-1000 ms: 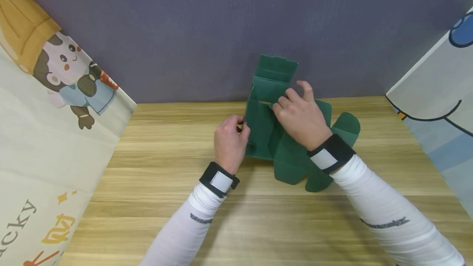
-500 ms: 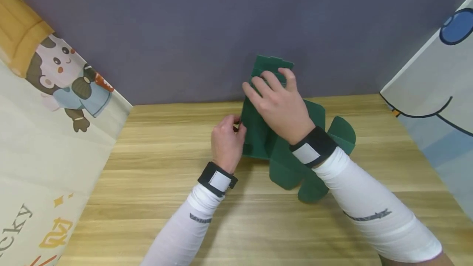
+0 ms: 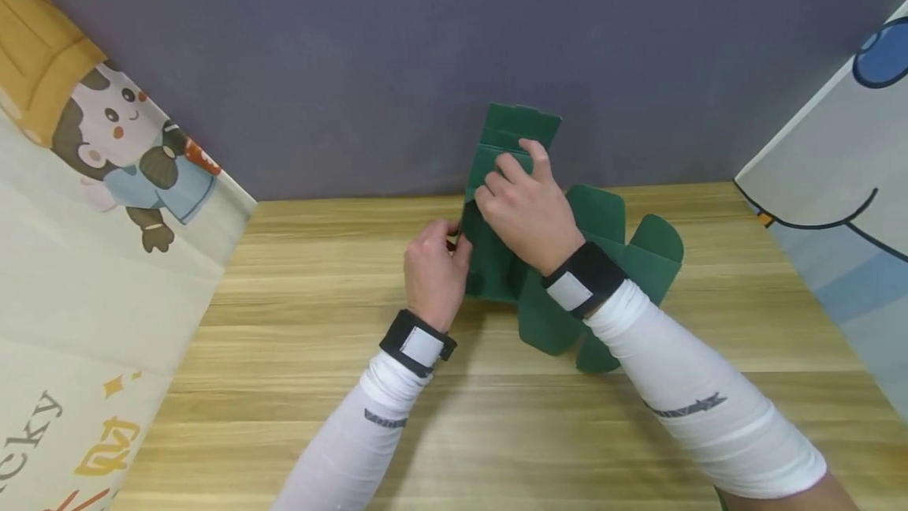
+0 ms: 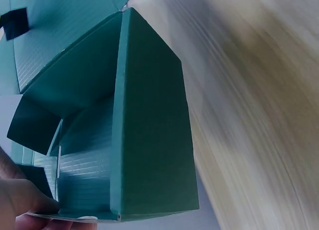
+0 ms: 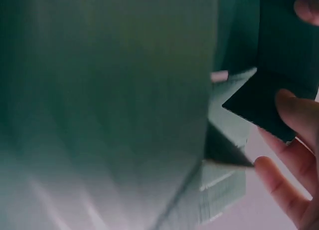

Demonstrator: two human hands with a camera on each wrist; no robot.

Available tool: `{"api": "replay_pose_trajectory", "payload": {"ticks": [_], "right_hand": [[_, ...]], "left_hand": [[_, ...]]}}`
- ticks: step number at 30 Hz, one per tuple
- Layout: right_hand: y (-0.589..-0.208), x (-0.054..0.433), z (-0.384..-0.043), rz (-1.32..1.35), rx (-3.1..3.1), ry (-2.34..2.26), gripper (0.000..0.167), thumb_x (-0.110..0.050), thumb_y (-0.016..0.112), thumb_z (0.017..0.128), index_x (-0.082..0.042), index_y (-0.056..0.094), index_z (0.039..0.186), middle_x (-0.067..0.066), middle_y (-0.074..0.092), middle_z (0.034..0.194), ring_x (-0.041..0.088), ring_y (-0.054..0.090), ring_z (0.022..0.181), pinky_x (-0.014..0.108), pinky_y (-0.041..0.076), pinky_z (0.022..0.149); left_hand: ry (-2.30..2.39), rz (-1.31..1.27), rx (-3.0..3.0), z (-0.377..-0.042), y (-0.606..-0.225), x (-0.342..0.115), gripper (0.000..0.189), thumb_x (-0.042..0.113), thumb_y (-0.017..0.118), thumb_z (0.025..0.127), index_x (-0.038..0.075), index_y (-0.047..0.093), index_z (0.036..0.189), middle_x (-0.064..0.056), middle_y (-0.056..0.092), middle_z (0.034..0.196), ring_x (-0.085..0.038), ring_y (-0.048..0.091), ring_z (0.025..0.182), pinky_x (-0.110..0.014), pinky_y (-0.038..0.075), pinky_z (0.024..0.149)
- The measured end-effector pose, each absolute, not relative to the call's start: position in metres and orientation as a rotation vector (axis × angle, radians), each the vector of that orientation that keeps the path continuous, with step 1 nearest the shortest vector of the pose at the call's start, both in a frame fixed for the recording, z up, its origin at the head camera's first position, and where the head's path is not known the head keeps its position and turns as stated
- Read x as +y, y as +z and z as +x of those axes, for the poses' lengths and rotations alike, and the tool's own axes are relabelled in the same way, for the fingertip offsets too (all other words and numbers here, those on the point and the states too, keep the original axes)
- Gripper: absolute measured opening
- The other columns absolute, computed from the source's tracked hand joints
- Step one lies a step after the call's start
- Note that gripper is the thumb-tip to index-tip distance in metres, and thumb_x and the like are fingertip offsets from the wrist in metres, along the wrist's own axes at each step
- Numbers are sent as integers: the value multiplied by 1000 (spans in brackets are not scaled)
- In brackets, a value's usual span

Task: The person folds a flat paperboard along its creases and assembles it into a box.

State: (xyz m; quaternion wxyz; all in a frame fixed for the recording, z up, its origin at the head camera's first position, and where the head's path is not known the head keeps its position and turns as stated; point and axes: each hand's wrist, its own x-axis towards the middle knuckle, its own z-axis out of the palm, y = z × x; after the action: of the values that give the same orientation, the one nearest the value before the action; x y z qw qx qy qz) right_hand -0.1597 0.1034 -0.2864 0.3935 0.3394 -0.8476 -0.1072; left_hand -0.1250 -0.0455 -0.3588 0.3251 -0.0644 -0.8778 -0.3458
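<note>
A partly folded green cardboard box [image 3: 489, 243] stands on the wooden table, its flapped lid panel [image 3: 549, 314] spread out to the right. My left hand [image 3: 436, 270] pinches the box's left wall edge. In the left wrist view, its thumb [image 4: 30, 197] lies on the inner side with fingertips below the rim. Over the far end of the box is my right hand [image 3: 528, 211], fingers bent. The right wrist view shows a small dark flap [image 5: 261, 105] between its digits, one fingertip [image 5: 288, 103] in front and others behind. A tabbed end panel [image 3: 521, 123] rises beyond that hand.
Behind the box stands a grey-purple backdrop [image 3: 397, 69] along the far edge of the wooden table [image 3: 298, 322]. Printed panels with cartoon figures flank the left [image 3: 78, 274] and right [image 3: 837, 180] sides. The lid's rounded flap [image 3: 656, 236] sticks out rightward.
My right hand has moved left, from the box's right side to its far end, reaching higher midway and then drawing back slightly. The left hand keeps its pinch on the wall.
</note>
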Motion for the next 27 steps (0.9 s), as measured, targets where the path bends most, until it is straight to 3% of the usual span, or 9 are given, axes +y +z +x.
{"api": "replay_pose_trajectory", "payload": {"ticks": [6, 15, 27], "right_hand": [[-302, 103, -154, 814, -2236, -22, 18, -4, 58, 93, -6, 74, 86, 10, 73, 83, 26, 57, 94, 60, 29, 104], [-324, 92, -149, 657, -2235, 475, 9, -15, 71, 87, -8, 73, 84, 6, 73, 81, 23, 61, 91, 61, 20, 109], [-318, 104, -151, 697, -2315, 356, 16, -24, 70, 89, -11, 76, 96, 5, 74, 89, 25, 58, 97, 60, 17, 110]], "left_hand": [[-905, -174, -2285, -126, -357, -42, 6, 7, 70, 83, 7, 70, 90, -4, 72, 87, -15, 67, 68, -23, 54, 58], [-915, -201, -2260, -126, -358, -38, 5, 6, 67, 84, 5, 70, 88, -4, 71, 83, -16, 67, 66, -24, 53, 58], [-878, -179, -2277, -127, -360, -39, 4, 8, 67, 85, 6, 69, 88, -5, 71, 85, -17, 67, 67, -26, 54, 58]]}}
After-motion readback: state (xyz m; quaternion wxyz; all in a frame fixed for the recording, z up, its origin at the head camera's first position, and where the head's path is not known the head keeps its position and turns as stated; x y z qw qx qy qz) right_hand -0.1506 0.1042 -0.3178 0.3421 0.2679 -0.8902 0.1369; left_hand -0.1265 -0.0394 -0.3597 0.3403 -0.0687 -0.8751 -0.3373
